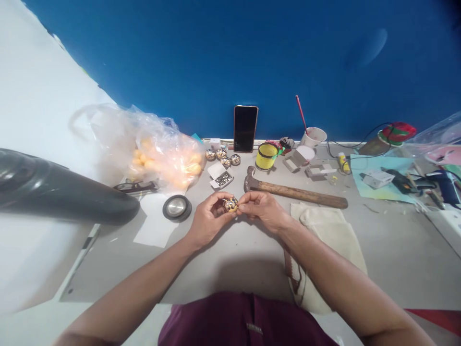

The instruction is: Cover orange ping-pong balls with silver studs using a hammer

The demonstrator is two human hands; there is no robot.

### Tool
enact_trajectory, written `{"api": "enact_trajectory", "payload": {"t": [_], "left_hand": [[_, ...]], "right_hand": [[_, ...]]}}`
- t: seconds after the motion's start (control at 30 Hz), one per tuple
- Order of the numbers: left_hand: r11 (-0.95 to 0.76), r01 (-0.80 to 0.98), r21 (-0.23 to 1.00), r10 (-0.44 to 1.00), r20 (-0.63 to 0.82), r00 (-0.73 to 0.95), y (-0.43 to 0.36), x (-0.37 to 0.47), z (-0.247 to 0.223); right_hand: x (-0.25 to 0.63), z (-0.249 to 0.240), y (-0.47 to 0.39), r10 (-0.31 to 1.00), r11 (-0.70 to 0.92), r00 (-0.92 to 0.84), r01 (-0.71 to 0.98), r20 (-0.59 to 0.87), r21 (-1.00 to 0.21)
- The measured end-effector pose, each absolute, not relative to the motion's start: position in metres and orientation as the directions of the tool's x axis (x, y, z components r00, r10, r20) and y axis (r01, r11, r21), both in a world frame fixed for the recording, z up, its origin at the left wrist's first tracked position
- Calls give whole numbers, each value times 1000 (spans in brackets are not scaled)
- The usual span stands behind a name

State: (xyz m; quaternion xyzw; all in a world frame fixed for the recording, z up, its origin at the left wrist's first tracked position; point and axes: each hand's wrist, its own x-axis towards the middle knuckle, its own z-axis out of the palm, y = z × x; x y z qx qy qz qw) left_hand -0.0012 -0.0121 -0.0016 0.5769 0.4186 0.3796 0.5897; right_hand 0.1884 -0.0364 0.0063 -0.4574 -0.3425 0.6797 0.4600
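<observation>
Wears a maroon shirt [212, 322], nearest of all, at 6 o'clock. Holds a small yellow ball [231, 204] with dark shiny spots over the grey bench [399, 245], between both hands. Has the left hand [212, 214] curled on the ball from the 9 o'clock side, thumb below and fingers above, opened only to the ball's own width. Has the right hand [264, 209] at the ball's 3 o'clock edge, thumb and forefinger pinched together; cannot tell whether on some tiny piece.

Around the ball, by the clock: at 11, near the left fingers, an open small box [221, 179] of tiny metal bits. Just short of 12, beyond the box, four shiny speckled balls [235, 159]. Between 12 and 1, a phone [246, 129], upright before the blue wall [201, 62]. Between 1 and 2, a yellow cup [265, 157] with a dark rim. Toward 2, farther back, a white cup [314, 138] with a red stick [301, 113] in it. Between 2 and 3, a hammer [298, 190], head toward the ball, wooden handle out to the right. Just past 3, a cream cloth [334, 235], partly behind the right forearm. At 9, a round black lid [176, 208], overlapping white paper [151, 228]. At 10, a clear plastic bag [154, 129] of yellow-orange pieces [192, 168].
</observation>
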Motion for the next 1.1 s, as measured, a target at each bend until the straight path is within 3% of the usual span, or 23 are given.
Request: {"api": "enact_trajectory", "payload": {"t": [0.3, 0.6, 0.83, 0.93, 1.1], "left_hand": [[12, -6, 1000, 936, -9, 351, -12, -3, -8], [-439, 115, 891, 870, 391, 300, -15, -5, -8], [-626, 204, 753, 777, 578, 251, -18, -5, -13], [-562, 183, 807, 822, 519, 236, -20, -1, -9], [-153, -26, 988, 952, 154, 264, -22, 5, 2]], "right_hand": [[187, 7, -36, 950, -310, -140, -290, -280, -906], [179, 2, -40, 975, -220, -65, -230, -211, -948], [172, 5, -42, 981, -195, -35, -235, -192, -952], [174, 5, -42, 977, -214, -68, -279, -203, -936], [182, 10, -42, 975, -210, -122, -253, -184, -945]]}}
